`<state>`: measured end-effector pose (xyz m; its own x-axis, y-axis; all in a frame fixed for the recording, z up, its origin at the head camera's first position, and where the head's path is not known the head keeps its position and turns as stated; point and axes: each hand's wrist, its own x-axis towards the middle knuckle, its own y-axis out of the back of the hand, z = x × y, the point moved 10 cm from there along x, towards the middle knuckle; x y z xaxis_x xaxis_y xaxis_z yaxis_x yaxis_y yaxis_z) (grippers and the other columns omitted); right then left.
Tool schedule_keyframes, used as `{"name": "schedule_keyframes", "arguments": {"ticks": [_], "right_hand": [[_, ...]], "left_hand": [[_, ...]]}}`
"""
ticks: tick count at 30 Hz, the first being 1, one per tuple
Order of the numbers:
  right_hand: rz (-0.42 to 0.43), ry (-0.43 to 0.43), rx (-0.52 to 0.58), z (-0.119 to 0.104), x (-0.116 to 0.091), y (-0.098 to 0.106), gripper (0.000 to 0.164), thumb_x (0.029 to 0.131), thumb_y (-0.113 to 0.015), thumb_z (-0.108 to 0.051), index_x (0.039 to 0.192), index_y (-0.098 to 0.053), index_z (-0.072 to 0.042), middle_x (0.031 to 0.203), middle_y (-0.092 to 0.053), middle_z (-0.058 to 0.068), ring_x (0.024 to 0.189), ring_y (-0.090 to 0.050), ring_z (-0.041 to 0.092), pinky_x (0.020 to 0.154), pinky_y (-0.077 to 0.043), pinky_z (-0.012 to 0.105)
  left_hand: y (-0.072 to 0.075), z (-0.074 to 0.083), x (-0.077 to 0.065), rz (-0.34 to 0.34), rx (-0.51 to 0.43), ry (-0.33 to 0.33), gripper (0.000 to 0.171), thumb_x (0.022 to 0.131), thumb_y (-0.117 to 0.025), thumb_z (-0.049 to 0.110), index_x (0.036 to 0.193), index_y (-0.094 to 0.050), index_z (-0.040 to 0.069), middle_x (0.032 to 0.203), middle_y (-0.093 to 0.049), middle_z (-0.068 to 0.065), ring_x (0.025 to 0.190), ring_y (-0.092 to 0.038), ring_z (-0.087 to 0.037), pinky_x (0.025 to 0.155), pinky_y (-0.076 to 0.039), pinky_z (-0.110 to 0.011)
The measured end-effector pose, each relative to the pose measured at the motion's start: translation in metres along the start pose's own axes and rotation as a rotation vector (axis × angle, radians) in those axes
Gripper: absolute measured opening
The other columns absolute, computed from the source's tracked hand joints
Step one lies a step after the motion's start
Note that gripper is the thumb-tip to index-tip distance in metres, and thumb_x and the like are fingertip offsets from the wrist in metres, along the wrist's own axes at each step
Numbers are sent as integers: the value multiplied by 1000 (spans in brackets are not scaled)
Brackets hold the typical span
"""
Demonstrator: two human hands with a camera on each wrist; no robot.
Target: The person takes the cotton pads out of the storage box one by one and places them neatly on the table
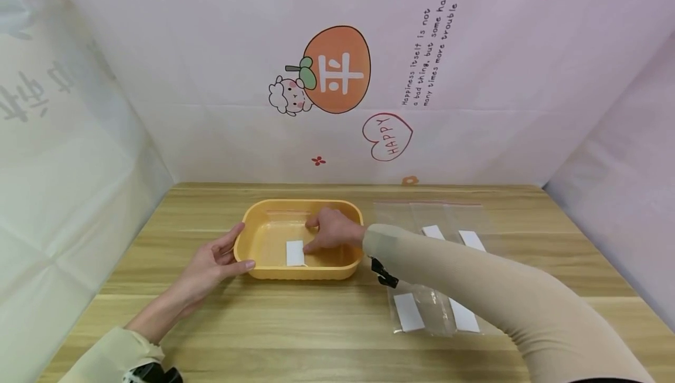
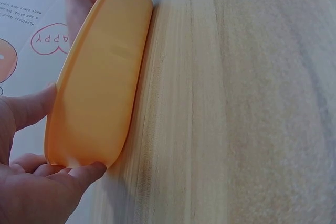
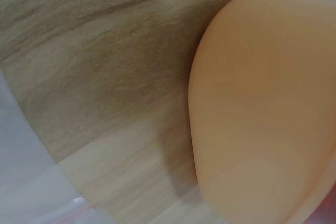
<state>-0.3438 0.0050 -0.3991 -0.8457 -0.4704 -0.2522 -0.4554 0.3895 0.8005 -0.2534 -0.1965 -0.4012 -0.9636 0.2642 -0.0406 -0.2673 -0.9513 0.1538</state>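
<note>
A yellow plastic basin [image 1: 306, 273] stands on the wooden table. My left hand [image 1: 213, 263] grips its left end, thumb over the near rim and fingers against the end wall; the left wrist view shows this hand [image 2: 47, 182] at the basin's outer wall [image 2: 102, 77]. Inside lies a clear zip bag [image 1: 274, 239] with a white label [image 1: 295, 253]. My right hand [image 1: 332, 231] reaches in over the right end, thumb at the label's right edge and fingers spread apart on the bag. In the right wrist view only the basin's outside [image 3: 262, 103] shows; the hand is hidden.
Right of the basin, several clear zip bags [image 1: 401, 213] with white labels [image 1: 409, 312] lie overlapping on the table [image 1: 316, 336], partly under my right forearm. A printed cloth [image 1: 237, 137] hangs behind the table, with white cloth on both sides.
</note>
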Motion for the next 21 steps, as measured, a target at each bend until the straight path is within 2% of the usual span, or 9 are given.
{"name": "schedule_keyframes", "arguments": {"ticks": [1, 3, 6, 8, 10, 13, 15, 18, 21], "right_hand": [[6, -2, -1, 0, 0, 0, 63, 86, -91, -28, 140, -69, -4, 121, -71, 3, 81, -51, 17, 76, -41, 25], [14, -15, 9, 2, 2, -2, 62, 86, -91, -27, 139, -69, -4, 119, -74, 6, 74, -47, 16, 71, -39, 24], [26, -32, 26, 4, 4, -4, 57, 86, -91, -26, 136, -72, -5, 95, -74, 8, 63, -40, 14, 61, -35, 25], [33, -37, 33, 6, 5, -6, 52, 87, -91, -26, 132, -75, -7, 77, -66, 5, 60, -39, 13, 58, -32, 25], [52, -19, 25, 4, 4, -6, 46, 88, -90, -25, 128, -77, -7, 70, -61, 2, 60, -41, 13, 58, -33, 24], [81, 17, 14, -1, 2, -6, 37, 90, -88, -24, 123, -80, -9, 75, -67, -1, 67, -47, 13, 61, -35, 23], [100, 41, 25, -6, 0, -6, 32, 91, -86, -22, 120, -82, -9, 89, -76, 0, 73, -51, 13, 64, -37, 22], [125, 52, 65, -11, -2, -6, 26, 93, -84, -19, 117, -83, -8, 109, -79, 1, 80, -55, 12, 66, -41, 20], [147, 43, 125, -13, -4, -4, 22, 96, -80, -14, 116, -82, -6, 101, -80, 4, 71, -59, 11, 60, -43, 20]], "left_hand": [[0, 0, 0, -1, 0, 1, 94, 97, -77, 9, 166, -15, -2, 172, -10, -21, 152, -29, -40, 104, -45, -20], [0, 0, 0, -4, -1, 1, 94, 97, -77, 9, 167, -15, -1, 172, -10, -21, 152, -28, -40, 104, -45, -21], [0, -1, 0, -7, -5, 2, 94, 97, -77, 9, 167, -14, -1, 172, -9, -21, 152, -28, -40, 105, -45, -21], [-1, -1, -1, -7, -6, 3, 94, 97, -77, 9, 167, -14, -1, 173, -9, -21, 152, -28, -40, 105, -45, -22], [-1, -1, -1, -5, -6, 5, 94, 97, -77, 8, 166, -14, -2, 173, -9, -20, 152, -28, -40, 105, -45, -22], [-1, -1, 0, -3, -8, 7, 93, 97, -77, 7, 166, -14, -2, 173, -9, -20, 152, -28, -41, 106, -45, -23], [-1, -1, 0, -2, -6, 9, 93, 98, -77, 7, 166, -14, -2, 173, -9, -20, 152, -28, -41, 106, -44, -24], [0, -1, 0, 1, -1, 13, 93, 98, -76, 7, 166, -14, -2, 173, -8, -19, 153, -27, -41, 109, -43, -27], [0, 0, 0, 5, 6, 19, 93, 98, -76, 7, 166, -14, -2, 173, -9, -20, 153, -27, -42, 110, -42, -29]]}}
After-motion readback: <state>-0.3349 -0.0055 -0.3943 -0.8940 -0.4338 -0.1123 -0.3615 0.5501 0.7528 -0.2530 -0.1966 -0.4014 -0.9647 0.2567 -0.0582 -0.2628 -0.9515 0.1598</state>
